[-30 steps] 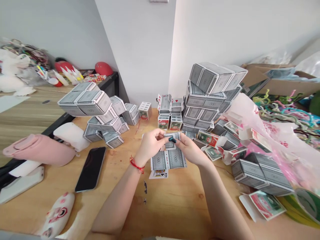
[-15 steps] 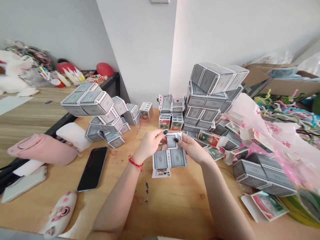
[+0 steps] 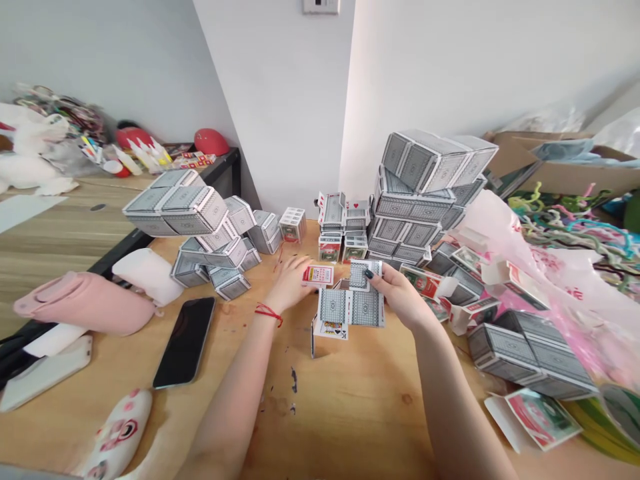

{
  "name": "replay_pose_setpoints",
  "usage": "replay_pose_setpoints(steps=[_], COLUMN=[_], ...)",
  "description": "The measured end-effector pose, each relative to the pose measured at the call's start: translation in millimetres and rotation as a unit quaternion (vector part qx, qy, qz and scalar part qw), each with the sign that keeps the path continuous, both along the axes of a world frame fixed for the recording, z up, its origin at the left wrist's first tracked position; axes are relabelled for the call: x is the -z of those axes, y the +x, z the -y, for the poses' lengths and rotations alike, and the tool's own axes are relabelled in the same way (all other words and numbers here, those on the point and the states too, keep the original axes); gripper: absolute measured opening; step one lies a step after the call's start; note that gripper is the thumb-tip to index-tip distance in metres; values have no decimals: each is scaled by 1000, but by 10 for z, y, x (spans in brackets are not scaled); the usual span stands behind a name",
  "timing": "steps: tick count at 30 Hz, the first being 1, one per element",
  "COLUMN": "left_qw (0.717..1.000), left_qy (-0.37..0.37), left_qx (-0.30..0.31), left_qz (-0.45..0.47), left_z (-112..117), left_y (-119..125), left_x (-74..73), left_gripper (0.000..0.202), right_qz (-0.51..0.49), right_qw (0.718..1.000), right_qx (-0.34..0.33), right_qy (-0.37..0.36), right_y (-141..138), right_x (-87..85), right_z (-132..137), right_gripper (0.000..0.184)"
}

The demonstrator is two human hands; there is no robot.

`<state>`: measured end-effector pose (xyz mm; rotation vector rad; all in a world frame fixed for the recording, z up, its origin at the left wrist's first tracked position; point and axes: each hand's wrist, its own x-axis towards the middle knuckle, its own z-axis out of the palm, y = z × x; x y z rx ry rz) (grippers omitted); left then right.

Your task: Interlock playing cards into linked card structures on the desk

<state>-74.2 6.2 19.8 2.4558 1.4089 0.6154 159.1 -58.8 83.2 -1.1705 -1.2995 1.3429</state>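
My right hand (image 3: pixel 400 293) grips a folded block of grey-backed playing cards (image 3: pixel 350 308) by its top edge and holds it a little above the wooden table (image 3: pixel 350 407). A face card shows at the block's lower left. My left hand (image 3: pixel 290 283), with a red string at the wrist, reaches left of the block and its fingers close on a red-and-white card (image 3: pixel 319 275) held flat.
Stacks of card-built blocks stand at the left (image 3: pixel 195 227), the back centre (image 3: pixel 340 230) and the right (image 3: pixel 425 193). A black phone (image 3: pixel 185 340) and a pink case (image 3: pixel 85 310) lie at the left. A pink plastic bag (image 3: pixel 540 280) and more card boxes fill the right side.
Both hands were together at the top of the card block. Now my left hand has moved off to the left with a red-and-white card, and my right hand has lifted the block slightly rightward.
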Motion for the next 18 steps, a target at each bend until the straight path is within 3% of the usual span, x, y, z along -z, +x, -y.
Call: replay_pose_setpoints(steps=[9,13,18], left_qw=[999,998,997], left_qy=[-34,-39,-32], left_qx=[1,-8,10], left_qz=[28,45,66], left_z=[3,0,-8], left_y=[99,89,70], left_x=[67,68,-33], left_gripper=[36,38,28], right_qz=[28,28,-10], right_qw=[1000,1000,999], right_qx=[-13,-7,10], right_qy=[3,5,-30], right_y=[-9,-4,-38], right_x=[54,39,42], right_z=[-9,-9,-11], right_gripper=[34,35,31])
